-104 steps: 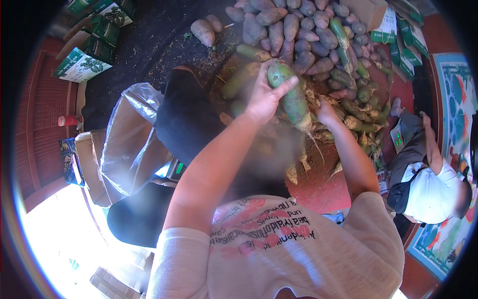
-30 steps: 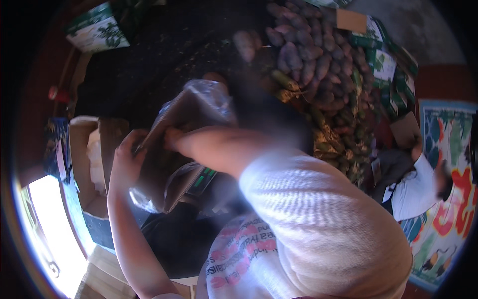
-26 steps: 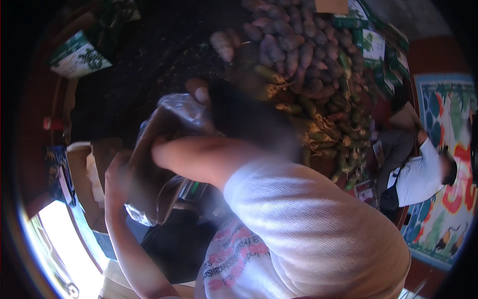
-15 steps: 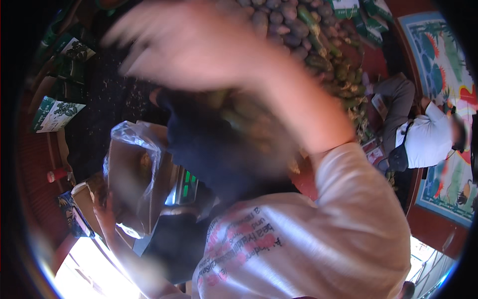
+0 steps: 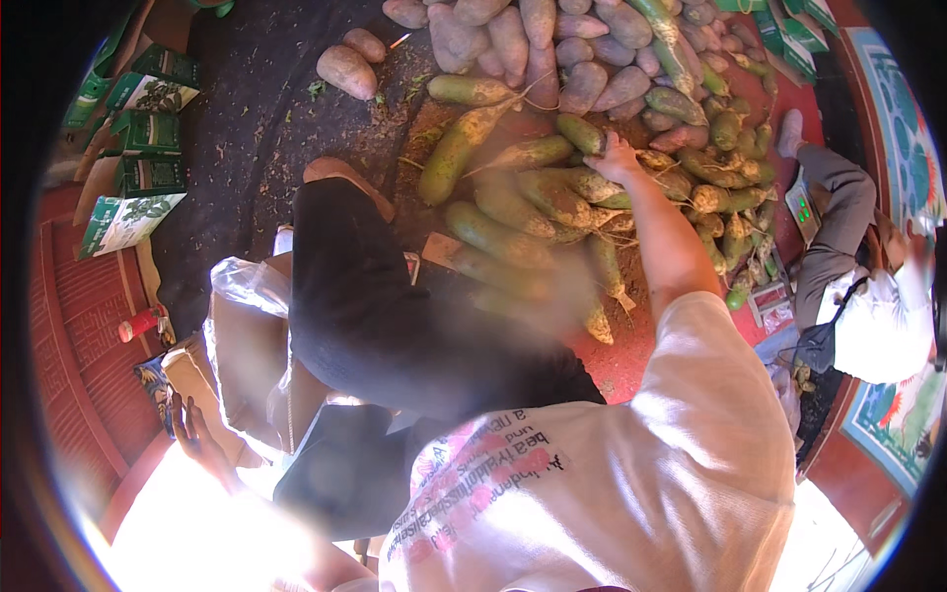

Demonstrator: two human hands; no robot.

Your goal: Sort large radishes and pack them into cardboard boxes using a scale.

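Observation:
My right hand (image 5: 617,161) reaches out over a heap of long green radishes (image 5: 508,212). Its fingers close on the end of one short green radish (image 5: 580,134) at the top of the heap. At the lower left, my left hand (image 5: 200,440) lies against the side of a cardboard box (image 5: 258,340) lined with clear plastic. Its fingers are stretched out, partly lost in glare, and I see nothing held in them. The box's inside is blurred.
Purplish sweet potatoes (image 5: 587,84) are piled beyond the radishes, two apart on the dark ground cloth (image 5: 266,99). Green-and-white cartons (image 5: 133,219) line the left. A co-worker (image 5: 868,306) sits at the right beside a scale (image 5: 804,212). My bent leg (image 5: 365,316) lies between box and radishes.
My right hand, blurred and empty-looking across the upper middle before, has moved right and taken hold of a green radish. My left hand stays by the box.

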